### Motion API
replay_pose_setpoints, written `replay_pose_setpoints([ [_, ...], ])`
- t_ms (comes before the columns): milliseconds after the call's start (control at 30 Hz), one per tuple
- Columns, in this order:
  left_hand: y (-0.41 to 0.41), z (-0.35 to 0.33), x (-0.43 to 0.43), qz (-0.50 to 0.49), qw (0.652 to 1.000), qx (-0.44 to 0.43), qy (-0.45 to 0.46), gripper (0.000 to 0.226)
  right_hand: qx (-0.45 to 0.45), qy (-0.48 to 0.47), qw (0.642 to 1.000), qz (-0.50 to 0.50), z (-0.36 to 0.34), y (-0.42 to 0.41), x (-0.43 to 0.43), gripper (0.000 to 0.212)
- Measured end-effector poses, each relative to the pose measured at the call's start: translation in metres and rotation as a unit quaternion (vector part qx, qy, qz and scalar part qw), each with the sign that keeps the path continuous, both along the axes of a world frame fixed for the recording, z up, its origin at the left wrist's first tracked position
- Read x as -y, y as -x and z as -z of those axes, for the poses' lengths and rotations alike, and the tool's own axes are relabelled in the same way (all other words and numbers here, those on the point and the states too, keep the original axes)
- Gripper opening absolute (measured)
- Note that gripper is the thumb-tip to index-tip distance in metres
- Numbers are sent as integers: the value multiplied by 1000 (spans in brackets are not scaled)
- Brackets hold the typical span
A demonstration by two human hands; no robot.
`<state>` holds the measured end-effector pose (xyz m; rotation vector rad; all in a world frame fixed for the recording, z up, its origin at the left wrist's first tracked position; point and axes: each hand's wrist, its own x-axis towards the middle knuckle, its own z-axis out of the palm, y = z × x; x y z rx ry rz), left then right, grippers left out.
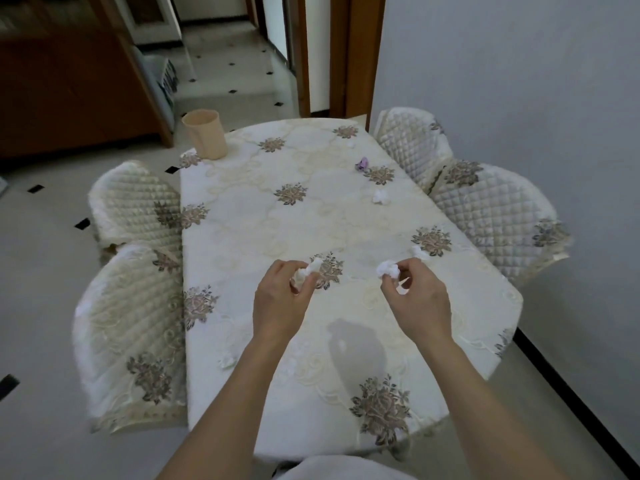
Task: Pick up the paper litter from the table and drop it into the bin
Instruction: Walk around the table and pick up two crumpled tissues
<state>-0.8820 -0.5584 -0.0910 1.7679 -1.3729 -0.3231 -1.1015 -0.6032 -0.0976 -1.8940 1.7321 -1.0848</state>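
Note:
My left hand (280,299) pinches a crumpled white paper ball (310,268) just above the table (263,230). My right hand (415,303) holds a second white paper wad (388,269) between thumb and fingers. More litter lies on the cloth: a white wad (418,252) beside my right hand, another white wad (380,196) farther right, a small purple scrap (362,164) beyond it, and a white piece (227,360) near the left edge. The beige bin (205,133) stands upright on the table's far left corner.
Quilted chairs flank the table, two on the left (135,209) (128,334) and two on the right (412,140) (495,216). A grey wall runs along the right. Tiled floor and a wooden cabinet (69,81) lie beyond the bin.

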Motion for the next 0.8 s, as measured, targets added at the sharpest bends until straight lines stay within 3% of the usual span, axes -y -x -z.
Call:
replay_pose_setpoints([
  [333, -61, -6, -80, -127, 992, 28, -4, 16, 41, -30, 988, -143, 6, -87, -15, 10],
  [600, -143, -2, -193, -313, 949, 34, 1, 15, 32, -61, 950, -303, 12, -214, -69, 10],
  [800, -213, 10, -267, -394, 918, 33, 0, 12, 9, -57, 919, -389, 12, -311, -118, 9],
])
